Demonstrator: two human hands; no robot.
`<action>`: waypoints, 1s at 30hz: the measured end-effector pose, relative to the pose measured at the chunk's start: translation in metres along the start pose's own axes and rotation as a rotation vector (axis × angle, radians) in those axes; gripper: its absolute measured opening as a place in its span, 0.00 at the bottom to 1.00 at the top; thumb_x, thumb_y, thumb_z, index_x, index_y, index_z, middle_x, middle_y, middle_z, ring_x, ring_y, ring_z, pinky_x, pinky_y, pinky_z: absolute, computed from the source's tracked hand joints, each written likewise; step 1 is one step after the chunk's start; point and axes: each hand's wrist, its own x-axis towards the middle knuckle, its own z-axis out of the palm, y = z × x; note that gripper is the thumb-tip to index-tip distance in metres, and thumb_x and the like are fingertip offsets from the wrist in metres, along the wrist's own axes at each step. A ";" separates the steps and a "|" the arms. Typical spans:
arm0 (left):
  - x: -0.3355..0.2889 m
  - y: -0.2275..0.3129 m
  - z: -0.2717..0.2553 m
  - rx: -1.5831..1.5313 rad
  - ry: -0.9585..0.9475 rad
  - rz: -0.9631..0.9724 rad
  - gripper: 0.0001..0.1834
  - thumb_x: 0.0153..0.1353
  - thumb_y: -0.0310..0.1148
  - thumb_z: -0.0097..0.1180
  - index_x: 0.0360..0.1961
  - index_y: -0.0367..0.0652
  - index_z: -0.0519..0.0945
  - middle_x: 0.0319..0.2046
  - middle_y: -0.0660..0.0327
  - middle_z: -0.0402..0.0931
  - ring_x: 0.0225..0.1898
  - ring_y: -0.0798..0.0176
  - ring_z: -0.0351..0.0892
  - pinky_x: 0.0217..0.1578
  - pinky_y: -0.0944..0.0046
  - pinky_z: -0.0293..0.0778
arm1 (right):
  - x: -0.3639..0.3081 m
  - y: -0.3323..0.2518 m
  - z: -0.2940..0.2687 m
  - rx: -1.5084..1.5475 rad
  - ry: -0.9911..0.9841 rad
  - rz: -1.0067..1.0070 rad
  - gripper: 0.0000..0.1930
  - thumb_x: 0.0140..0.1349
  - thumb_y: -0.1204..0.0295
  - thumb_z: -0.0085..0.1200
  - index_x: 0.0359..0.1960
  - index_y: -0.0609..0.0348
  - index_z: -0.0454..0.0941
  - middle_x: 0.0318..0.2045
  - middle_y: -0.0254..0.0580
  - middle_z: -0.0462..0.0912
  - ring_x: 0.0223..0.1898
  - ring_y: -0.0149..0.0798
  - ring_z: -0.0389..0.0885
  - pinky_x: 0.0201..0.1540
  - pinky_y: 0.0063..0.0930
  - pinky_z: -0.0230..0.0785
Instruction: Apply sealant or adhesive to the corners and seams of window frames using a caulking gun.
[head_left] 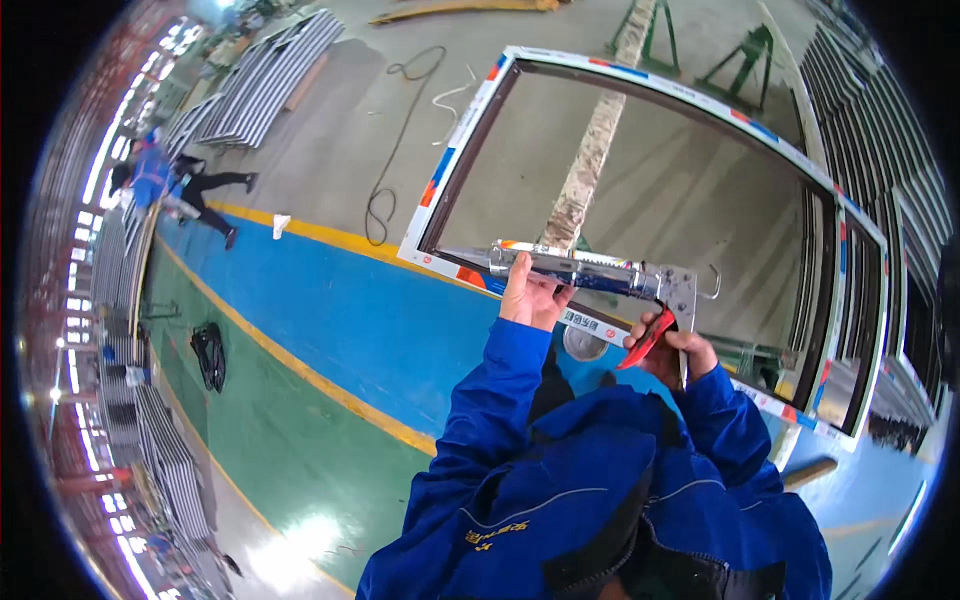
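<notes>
A caulking gun (600, 274) with a metal barrel lies across both my hands, its pointed nozzle (465, 257) aimed left. My left hand (532, 294) is closed round the front of the barrel, thumb up against its side. At the back end, my right hand (672, 352) grips the handle by the red trigger (648, 340). Beneath the gun is the near side of a large rectangular window frame (475, 105), white-faced with blue and red-orange patches and dark inner edges. The nozzle tip is over the frame's near left corner; whether it touches cannot be told.
A mottled beam (590, 165) runs under the frame, and green stands (745, 65) are beyond it. Stacked metal profiles (880, 150) line the right. A cable (408, 140) lies on the floor. At far left another person (165, 180) is beside more profiles; a black bag (208, 355) lies nearer.
</notes>
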 end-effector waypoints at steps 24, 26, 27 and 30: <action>0.087 0.070 -0.073 -0.073 0.435 -0.120 0.20 0.59 0.52 0.58 0.38 0.46 0.77 0.41 0.56 0.78 0.46 0.58 0.75 0.50 0.51 0.74 | 0.153 -0.011 0.006 -0.038 0.268 0.165 0.25 0.50 0.73 0.49 0.54 0.67 0.68 0.43 0.57 0.79 0.48 0.61 0.77 0.54 0.60 0.69; 0.089 0.072 -0.075 -0.083 0.448 -0.113 0.19 0.59 0.51 0.58 0.38 0.46 0.77 0.42 0.56 0.78 0.46 0.57 0.75 0.50 0.50 0.74 | 0.158 -0.011 0.004 0.011 0.285 0.180 0.25 0.50 0.74 0.49 0.53 0.67 0.68 0.42 0.58 0.78 0.48 0.61 0.77 0.52 0.59 0.70; 0.089 0.073 -0.076 -0.092 0.455 -0.096 0.19 0.59 0.51 0.58 0.38 0.46 0.77 0.42 0.55 0.77 0.47 0.57 0.75 0.51 0.49 0.74 | 0.161 -0.010 0.001 0.016 0.288 0.183 0.25 0.50 0.74 0.49 0.53 0.67 0.68 0.42 0.58 0.78 0.48 0.61 0.77 0.52 0.59 0.70; 0.091 0.075 -0.077 -0.075 0.473 -0.093 0.19 0.58 0.52 0.59 0.35 0.45 0.78 0.35 0.62 0.77 0.40 0.64 0.76 0.47 0.55 0.74 | 0.169 -0.009 -0.003 0.026 0.276 0.215 0.25 0.50 0.75 0.50 0.53 0.67 0.68 0.42 0.58 0.78 0.47 0.60 0.77 0.51 0.59 0.71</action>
